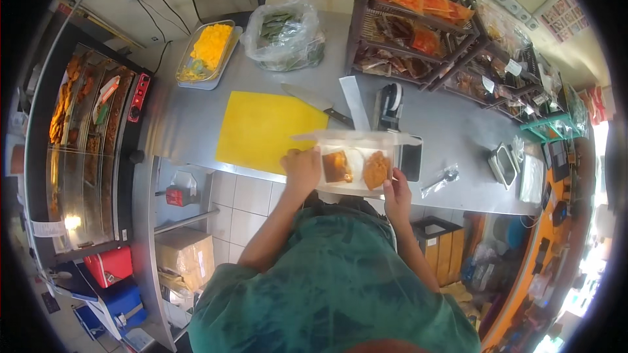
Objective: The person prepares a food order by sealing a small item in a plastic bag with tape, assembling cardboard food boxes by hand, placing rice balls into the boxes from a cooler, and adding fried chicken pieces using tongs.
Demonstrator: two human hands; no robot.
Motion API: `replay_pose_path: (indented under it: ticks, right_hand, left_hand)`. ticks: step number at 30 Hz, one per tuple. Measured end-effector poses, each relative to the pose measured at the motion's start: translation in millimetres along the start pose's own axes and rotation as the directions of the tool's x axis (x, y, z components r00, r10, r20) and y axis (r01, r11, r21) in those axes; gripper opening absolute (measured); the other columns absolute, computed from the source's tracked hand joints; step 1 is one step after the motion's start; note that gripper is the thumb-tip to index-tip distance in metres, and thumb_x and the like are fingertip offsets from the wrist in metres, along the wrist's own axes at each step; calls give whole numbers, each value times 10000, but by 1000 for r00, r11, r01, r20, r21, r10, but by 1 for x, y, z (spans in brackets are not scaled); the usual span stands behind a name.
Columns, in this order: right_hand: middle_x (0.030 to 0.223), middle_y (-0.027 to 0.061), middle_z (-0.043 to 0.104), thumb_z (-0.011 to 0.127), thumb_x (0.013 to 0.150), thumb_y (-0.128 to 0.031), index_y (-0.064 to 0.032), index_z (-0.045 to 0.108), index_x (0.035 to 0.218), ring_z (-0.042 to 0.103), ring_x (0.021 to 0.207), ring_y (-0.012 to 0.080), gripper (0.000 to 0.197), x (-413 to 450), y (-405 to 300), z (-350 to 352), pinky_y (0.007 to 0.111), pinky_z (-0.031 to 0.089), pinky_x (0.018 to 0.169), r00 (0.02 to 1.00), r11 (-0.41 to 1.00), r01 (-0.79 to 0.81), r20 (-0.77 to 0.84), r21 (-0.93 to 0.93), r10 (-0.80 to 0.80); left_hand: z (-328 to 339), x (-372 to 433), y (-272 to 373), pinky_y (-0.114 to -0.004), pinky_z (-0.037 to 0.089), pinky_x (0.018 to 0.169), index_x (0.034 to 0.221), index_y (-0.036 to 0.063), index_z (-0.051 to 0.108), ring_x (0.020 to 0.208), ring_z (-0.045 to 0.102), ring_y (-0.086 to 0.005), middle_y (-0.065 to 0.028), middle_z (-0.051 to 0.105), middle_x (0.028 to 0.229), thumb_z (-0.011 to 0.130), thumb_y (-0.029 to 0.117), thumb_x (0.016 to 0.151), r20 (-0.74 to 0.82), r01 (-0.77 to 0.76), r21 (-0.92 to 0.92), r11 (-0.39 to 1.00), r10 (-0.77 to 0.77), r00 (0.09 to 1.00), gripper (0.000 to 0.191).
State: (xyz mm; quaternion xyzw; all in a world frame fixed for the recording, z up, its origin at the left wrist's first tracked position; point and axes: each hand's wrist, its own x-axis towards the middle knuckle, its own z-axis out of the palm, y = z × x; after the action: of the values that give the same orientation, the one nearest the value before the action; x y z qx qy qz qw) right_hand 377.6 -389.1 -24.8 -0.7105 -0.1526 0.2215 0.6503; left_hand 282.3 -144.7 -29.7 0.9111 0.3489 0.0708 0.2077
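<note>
My left hand (301,169) grips the left side of an open takeaway food box (351,189), and my right hand (398,195) holds its right side. The box is tilted towards me at the counter's front edge, its lid (363,137) raised at the back. Inside on the left lies a brown, glossy food portion (335,166). White rice or similar (356,163) fills the middle, and a crisp fried piece (377,170) sits on the right. Behind the lid are a yellow cutting board (267,130) and a knife (314,102) resting partly on it.
Beyond the box lie a white strip (354,100) and a black device (390,105). A smartphone (411,159) and wrapped plastic cutlery (444,179) are to the right. Farther back stand a tray of yellow food (211,46), a bag of leaves (284,34) and stacked crates (412,34). A heated display cabinet (125,176) stands left.
</note>
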Motion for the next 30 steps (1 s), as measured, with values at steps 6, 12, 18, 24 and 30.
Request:
replay_pose_path:
  ticks: [6,12,18,24,30]
  right_hand:
    - [1158,169,609,650,896,-218,3,560,1206,547,1056,298,392,14,9,-58,402,429,916,899,605,337,56,-721,-434]
    - [1175,189,578,704,827,-211,8,566,1208,549,1027,359,461,58,-49,-73,422,452,891,772,720,366,-240,-589,-589]
    - [1031,200,651,706,799,-192,6,595,1168,640,944,370,433,109,-94,-68,425,511,824,958,752,264,258,-605,-129]
    - [964,139,690,739,825,-244,-25,621,1197,683,777,218,447,112,-78,-81,351,541,719,820,982,186,557,-39,-133]
    - [868,129,682,708,811,-442,-42,707,900,638,696,334,410,129,-27,-54,415,490,659,922,830,383,230,-406,-313]
  left_hand:
    - [13,-1,34,-533,371,878,983,42,698,985,565,-390,-198,664,956,497,344,960,-55,46,40,998,-44,998,364]
    - [-67,10,44,-478,361,980,1202,52,614,1100,492,-330,-147,646,1071,624,270,905,-473,-408,-174,896,287,833,368]
    - [-73,66,67,-393,439,904,1236,42,600,972,585,-303,-122,666,1015,720,231,837,243,-225,-256,940,288,926,458]
    - [-78,90,45,-361,449,838,1190,24,615,904,570,-284,-131,641,980,828,311,719,490,-402,-504,765,636,596,592]
    - [-13,94,39,-386,431,863,1068,-26,609,938,540,-301,-155,535,960,790,182,772,-60,-639,-208,740,643,764,405]
